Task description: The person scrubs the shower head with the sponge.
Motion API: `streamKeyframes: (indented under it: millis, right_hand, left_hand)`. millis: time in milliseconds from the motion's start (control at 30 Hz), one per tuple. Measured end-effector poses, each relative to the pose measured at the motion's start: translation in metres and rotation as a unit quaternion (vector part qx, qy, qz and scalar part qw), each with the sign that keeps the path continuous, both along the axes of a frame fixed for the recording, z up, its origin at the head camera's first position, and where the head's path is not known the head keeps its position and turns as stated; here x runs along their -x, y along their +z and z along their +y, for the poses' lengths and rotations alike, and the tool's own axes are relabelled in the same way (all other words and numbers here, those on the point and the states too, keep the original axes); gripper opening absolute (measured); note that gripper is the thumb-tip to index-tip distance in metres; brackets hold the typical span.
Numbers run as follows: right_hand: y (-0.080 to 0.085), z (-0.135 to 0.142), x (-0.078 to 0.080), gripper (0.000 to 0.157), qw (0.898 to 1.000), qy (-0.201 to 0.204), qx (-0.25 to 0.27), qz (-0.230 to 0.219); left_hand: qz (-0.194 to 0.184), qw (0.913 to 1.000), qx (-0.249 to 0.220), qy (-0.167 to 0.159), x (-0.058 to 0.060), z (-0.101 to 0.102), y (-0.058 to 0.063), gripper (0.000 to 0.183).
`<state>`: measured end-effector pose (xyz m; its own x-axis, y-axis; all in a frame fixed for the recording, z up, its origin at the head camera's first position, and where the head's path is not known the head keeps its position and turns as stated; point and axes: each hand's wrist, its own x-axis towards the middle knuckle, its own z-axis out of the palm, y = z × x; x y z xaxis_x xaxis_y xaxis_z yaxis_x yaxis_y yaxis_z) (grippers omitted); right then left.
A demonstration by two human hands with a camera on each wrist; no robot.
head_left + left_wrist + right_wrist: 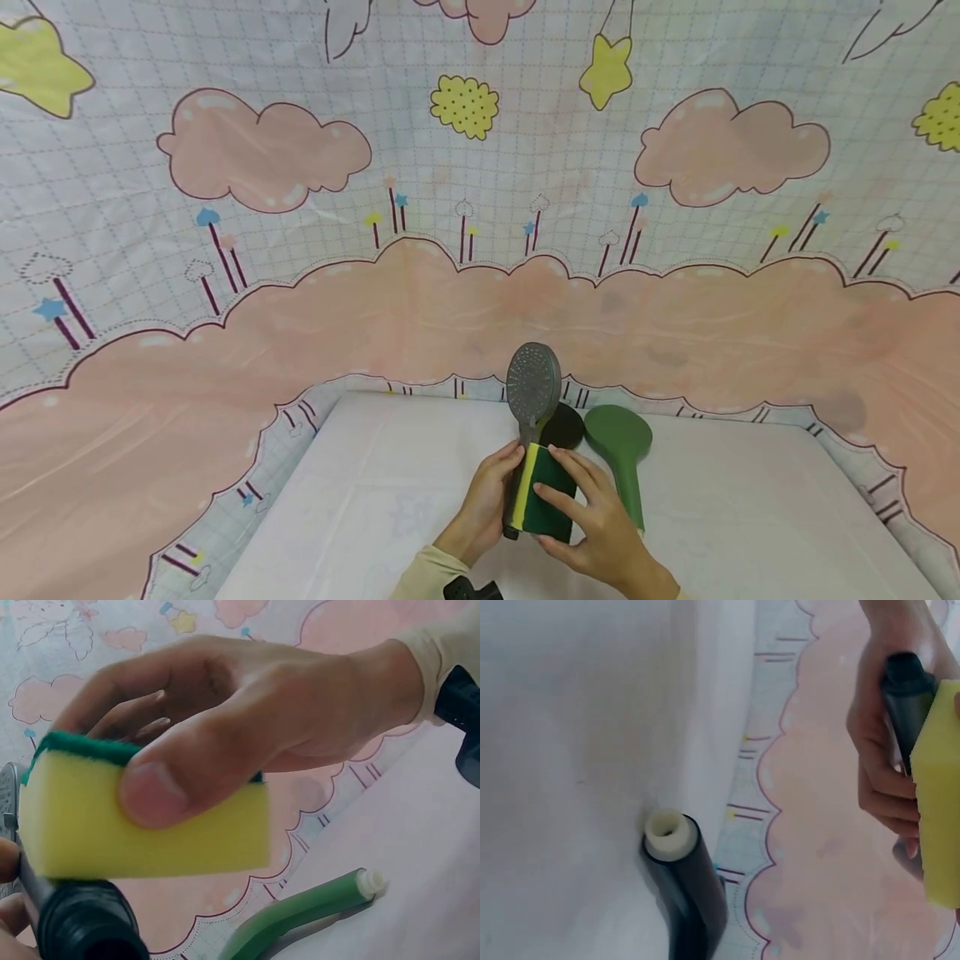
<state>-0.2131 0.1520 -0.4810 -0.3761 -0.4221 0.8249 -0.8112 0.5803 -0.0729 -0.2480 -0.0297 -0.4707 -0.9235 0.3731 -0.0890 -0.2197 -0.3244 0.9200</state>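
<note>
In the head view my left hand (pixel 480 504) grips the handle of a grey shower head (pixel 533 382), held upright with its nozzle face toward me. My right hand (pixel 606 525) holds a yellow and green scrub sponge (pixel 553 498) against that handle, yellow side inward. From the left wrist view, the right thumb presses on the yellow foam (pixel 202 844), with the dark threaded handle end (pixel 94 922) just below. The right wrist view shows the left fingers (pixel 889 784) wrapped round the handle; the sponge partly covers it there.
A green shower head (pixel 619 442) lies on the white table (pixel 360 500), right of my hands. Beside it is a black one (pixel 562 427), partly hidden behind the grey one; its handle (pixel 694 892) has a cream end. A cloud-patterned cloth (pixel 450 325) hangs behind the table.
</note>
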Motion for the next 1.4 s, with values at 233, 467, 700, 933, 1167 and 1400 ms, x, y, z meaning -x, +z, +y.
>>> streamKeyframes:
  millis: [233, 467, 700, 933, 1167, 1400]
  right_hand:
    - [0.0, 0.003, 0.001, 0.045, 1.0, 0.009, 0.0, 0.021]
    - [0.007, 0.013, 0.008, 0.046, 0.999, -0.024, 0.003, 0.022]
    - [0.016, 0.02, 0.015, 0.047, 0.997, -0.039, 0.015, 0.069]
    - [0.021, 0.028, 0.021, 0.047, 0.995, -0.043, 0.046, 0.079]
    - [0.024, 0.031, 0.022, 0.046, 0.995, -0.04, 0.041, 0.086]
    - [0.029, 0.034, 0.024, 0.046, 0.993, -0.036, 0.043, 0.104]
  left_hand:
    - [0.012, 0.9999, 0.011, -0.006, 0.001, 0.0, -0.001, 0.062]
    - [0.024, 0.9993, 0.023, -0.015, -0.001, 0.001, -0.002, 0.062]
    - [0.028, 0.998, 0.056, 0.01, -0.002, 0.003, -0.001, 0.058]
    - [0.048, 0.9977, 0.046, 0.015, -0.002, 0.006, -0.005, 0.063]
    - [0.053, 0.9982, 0.0, -0.027, -0.001, 0.003, -0.009, 0.058]
    - [0.066, 0.994, 0.021, -0.084, 0.001, -0.003, -0.007, 0.061]
